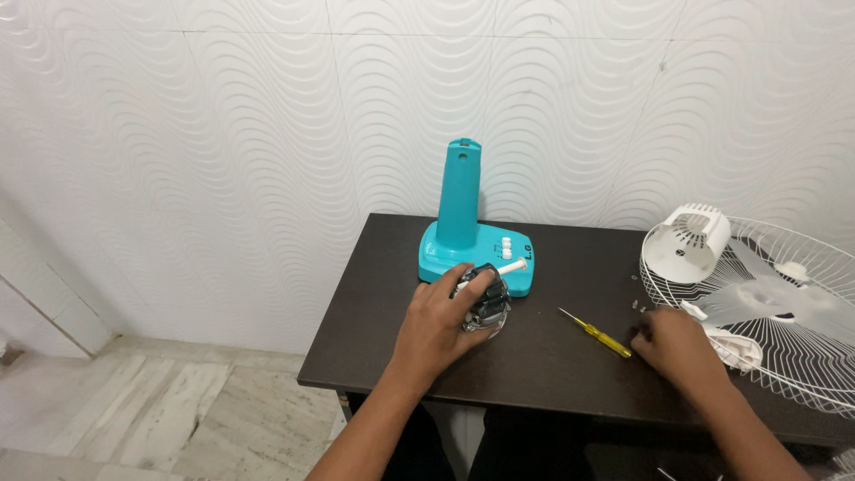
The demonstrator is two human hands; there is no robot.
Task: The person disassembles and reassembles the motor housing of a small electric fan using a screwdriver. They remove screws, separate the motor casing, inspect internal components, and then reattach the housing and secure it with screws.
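Against a white wave-patterned tiled wall, a dark table holds a table fan taken apart.

The left hand is closed around a small fan motor, its white shaft pointing right, just in front of the teal fan base; the right hand rests fingers-down on the table beside a yellow-handled screwdriver and loose screws, holding nothing that shows; the wire grille and white motor cover lie at right; judging by this, the motor is off the stand and the pieces lie separated.
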